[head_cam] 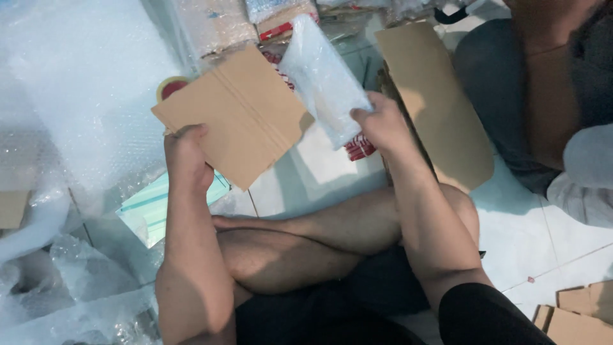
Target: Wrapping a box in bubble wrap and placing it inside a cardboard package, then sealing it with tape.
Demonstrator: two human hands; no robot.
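The left hand (186,156) clamps its fingers on the near edge of the flat cardboard sheet (236,112). Just right of that sheet, the right hand (382,122) pinches a bubble-wrapped packet (322,80). Bare tile floor (319,176) lies below the sheet.

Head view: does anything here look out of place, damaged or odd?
Nothing looks damaged. The left hand holds a flat cardboard piece and the right hand a bubble-wrapped item. Bubble wrap and cardboard scraps lie loosely scattered over the tiled floor.
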